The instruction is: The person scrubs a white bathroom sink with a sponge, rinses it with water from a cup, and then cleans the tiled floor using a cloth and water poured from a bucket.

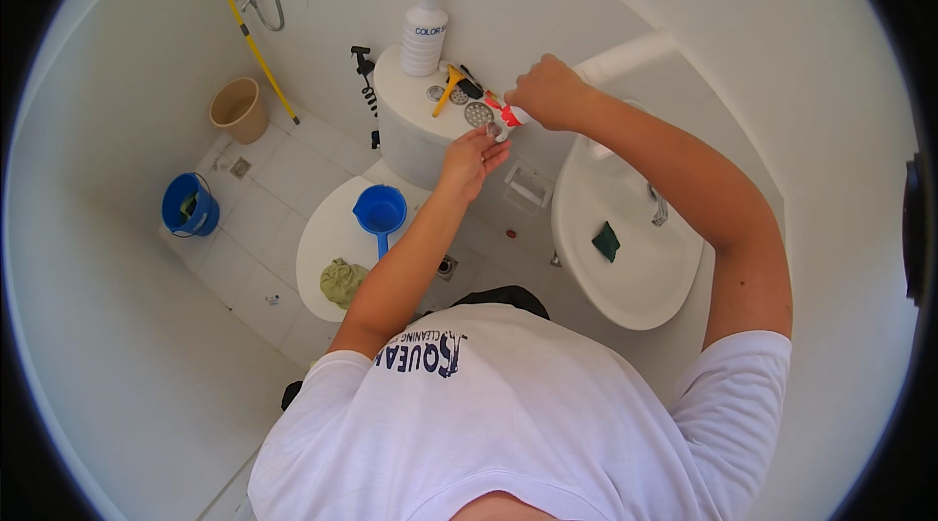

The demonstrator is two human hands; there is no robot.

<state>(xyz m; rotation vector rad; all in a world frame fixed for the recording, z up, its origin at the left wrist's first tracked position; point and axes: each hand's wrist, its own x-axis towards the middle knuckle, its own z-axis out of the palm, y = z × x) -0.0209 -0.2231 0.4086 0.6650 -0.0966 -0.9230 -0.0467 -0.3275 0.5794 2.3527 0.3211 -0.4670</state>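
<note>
My right hand (pixel 549 96) is closed around a small white and red bottle (pixel 518 115), tilted with its red end toward my left hand. Just below it, the fingers of my left hand (pixel 472 161) pinch a small round shiny piece (pixel 493 131); its exact kind is too small to make out. Both hands are over the right end of the white toilet tank (pixel 396 81). Near them on the tank top lie round metal drain covers (pixel 479 113), a yellow-handled scraper (pixel 448 91) and a tall white ribbed bottle (pixel 424 37).
A blue dipper (pixel 380 210) and a green cloth (pixel 342 282) rest on the toilet lid (pixel 313 252). At right, the washbasin (pixel 625 301) holds a dark green pad (pixel 606 241). A blue bucket (pixel 202 213), tan bin (pixel 238 115) and yellow pole (pixel 256 47) stand at left.
</note>
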